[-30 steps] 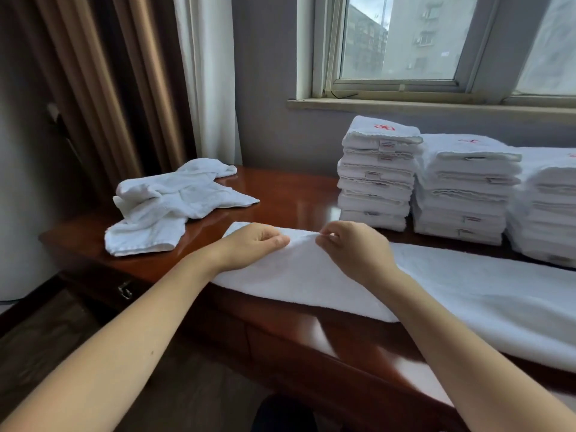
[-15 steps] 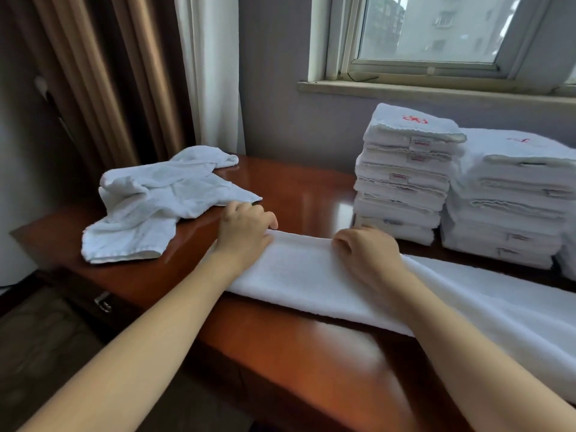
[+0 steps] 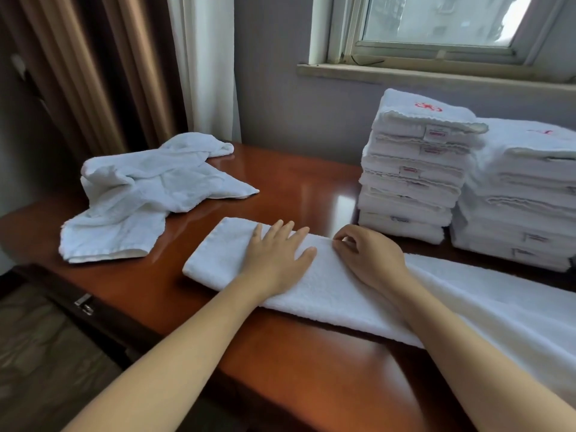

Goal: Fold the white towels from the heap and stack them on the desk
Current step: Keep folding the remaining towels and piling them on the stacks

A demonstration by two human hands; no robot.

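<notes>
Lengthwise along the counter (image 3: 311, 188) lies the folded towel (image 3: 343, 294), left hand (image 3: 277, 260) flat atop, right fingers (image 3: 344, 233) pinching it.

You have one bench (image 3: 296, 194), and on it one long towel (image 3: 343, 294), one crumpled heap (image 3: 149, 194) whose towels can't be counted apart, and two folded stacks, the left stack (image 3: 411, 169) and right stack (image 3: 517, 194). Two hands: left hand (image 3: 277, 260), right hand (image 3: 367, 257).

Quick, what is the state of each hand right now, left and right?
Left hand: open, pressing flat on the long folded towel.
Right hand: closed, pinching the far edge of that towel.
</notes>
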